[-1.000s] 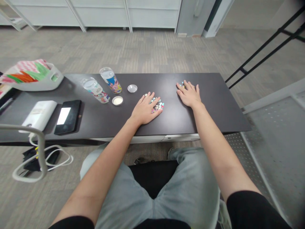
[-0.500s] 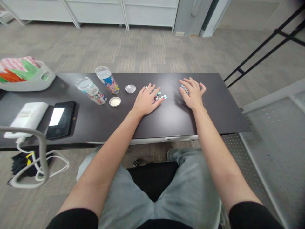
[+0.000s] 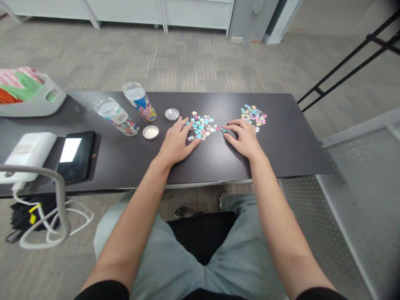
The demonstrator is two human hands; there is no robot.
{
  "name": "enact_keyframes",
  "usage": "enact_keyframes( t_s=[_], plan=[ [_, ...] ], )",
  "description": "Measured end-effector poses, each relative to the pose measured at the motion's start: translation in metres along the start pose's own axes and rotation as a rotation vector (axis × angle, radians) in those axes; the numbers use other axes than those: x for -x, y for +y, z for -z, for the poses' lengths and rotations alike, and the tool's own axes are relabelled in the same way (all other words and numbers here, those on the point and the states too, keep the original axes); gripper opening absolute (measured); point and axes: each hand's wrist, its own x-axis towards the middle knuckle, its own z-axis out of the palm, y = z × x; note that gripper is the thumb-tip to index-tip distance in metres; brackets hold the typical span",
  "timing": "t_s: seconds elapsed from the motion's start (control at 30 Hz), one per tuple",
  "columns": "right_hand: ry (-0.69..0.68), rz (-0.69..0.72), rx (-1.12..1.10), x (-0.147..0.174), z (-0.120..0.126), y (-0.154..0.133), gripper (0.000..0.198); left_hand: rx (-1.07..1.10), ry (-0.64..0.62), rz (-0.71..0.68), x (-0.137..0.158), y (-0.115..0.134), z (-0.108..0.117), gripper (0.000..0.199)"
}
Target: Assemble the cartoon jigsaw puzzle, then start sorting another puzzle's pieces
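Observation:
My left hand (image 3: 176, 143) lies on the dark table with its fingers spread, its fingertips touching the left edge of a loose pile of jigsaw puzzle pieces (image 3: 203, 127). To the right of that pile, my right hand (image 3: 243, 138) is lowered to the tabletop. A small blue puzzle piece (image 3: 223, 130) sits between its thumb and index fingertips, just off the pile's edge. Behind the right hand lies a second pile of puzzle pieces (image 3: 254, 116), in pink, yellow and blue; the hand covers part of its near side.
Two clear printed canisters (image 3: 142, 102) (image 3: 117, 116) stand left of the piles, beside two round lids (image 3: 171, 114) (image 3: 151, 132). Further left are a black tablet-like device (image 3: 76, 156), a white box with a cable (image 3: 28, 154) and a basket of cloths (image 3: 40, 102).
My left hand has drawn back left and nearer, uncovering the left pile. My right hand has moved left and nearer from the right pile, which now shows, to the small blue piece.

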Motion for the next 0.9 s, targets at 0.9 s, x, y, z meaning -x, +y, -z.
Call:
enact_keyframes(
  t_s=[0.9],
  plan=[
    [-0.141, 0.095, -0.25, -0.009, 0.014, -0.002, 0.021, 0.139, 0.093, -0.138, 0.007, -0.015, 0.018, 0.021]
  ],
)
